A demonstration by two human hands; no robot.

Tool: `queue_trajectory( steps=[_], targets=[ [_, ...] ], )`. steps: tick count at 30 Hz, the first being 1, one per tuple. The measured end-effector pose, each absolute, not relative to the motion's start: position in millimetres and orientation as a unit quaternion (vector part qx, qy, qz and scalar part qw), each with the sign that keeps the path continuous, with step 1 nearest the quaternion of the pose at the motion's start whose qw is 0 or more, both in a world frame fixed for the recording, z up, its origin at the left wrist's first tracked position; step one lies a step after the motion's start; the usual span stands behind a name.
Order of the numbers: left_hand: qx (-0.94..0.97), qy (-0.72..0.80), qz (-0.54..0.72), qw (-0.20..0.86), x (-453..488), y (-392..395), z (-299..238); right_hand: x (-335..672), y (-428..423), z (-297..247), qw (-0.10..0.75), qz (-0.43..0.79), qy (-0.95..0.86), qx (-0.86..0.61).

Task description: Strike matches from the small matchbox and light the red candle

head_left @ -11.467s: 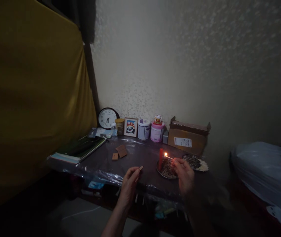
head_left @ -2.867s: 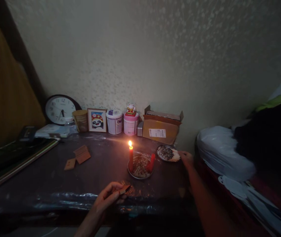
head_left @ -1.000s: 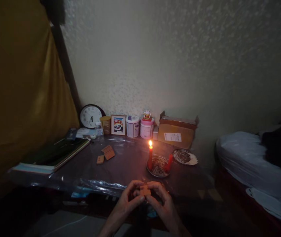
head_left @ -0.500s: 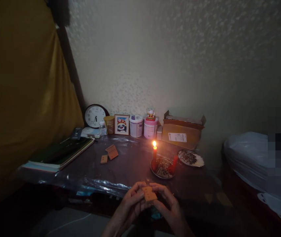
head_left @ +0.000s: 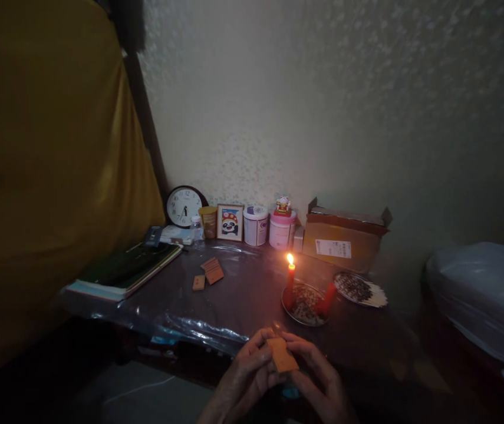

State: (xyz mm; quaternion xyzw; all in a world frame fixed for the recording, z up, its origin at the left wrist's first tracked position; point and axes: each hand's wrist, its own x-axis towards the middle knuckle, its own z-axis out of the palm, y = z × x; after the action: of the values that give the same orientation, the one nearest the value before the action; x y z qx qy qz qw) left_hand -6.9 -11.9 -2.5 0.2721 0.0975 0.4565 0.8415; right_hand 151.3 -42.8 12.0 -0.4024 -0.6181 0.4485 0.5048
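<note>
At the near edge of the table, both hands hold a small brown cardboard matchbox (head_left: 282, 357) between them. My left hand (head_left: 252, 368) is closed on its left side, the thumb lying along the box. My right hand (head_left: 318, 371) grips the other side with thumb and fingers. Just beyond the hands, a lit red candle (head_left: 291, 281) stands upright on a round metal plate (head_left: 283, 303). A shorter red candle piece (head_left: 328, 297) leans at the plate's right side, among dark and pale bits.
Several similar small boxes (head_left: 213, 271) lie left of centre. A second plate (head_left: 360, 289) holds dark-ended and pale sticks at right. Along the wall stand a clock (head_left: 185, 206), a framed panda picture (head_left: 230, 222), tubs (head_left: 256, 227) and a cardboard carton (head_left: 346, 235). Books (head_left: 132, 271) lie at left.
The camera has turned slightly left, so the scene sits further right. The matchbox has been tilted in my hands; its printed marks no longer show, and a plain face does.
</note>
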Motion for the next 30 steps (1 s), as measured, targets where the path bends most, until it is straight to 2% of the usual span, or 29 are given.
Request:
queue_trajectory(
  steps=[19,30],
  targets=[
    [0.300,0.111,0.473,0.821,-9,-12,8,150,-45,7,0.497,0.421,-0.631,-0.421],
    [0.353,0.165,0.491,0.779,-6,-7,0,148,-44,6,0.494,0.336,-0.674,-0.435]
  ],
)
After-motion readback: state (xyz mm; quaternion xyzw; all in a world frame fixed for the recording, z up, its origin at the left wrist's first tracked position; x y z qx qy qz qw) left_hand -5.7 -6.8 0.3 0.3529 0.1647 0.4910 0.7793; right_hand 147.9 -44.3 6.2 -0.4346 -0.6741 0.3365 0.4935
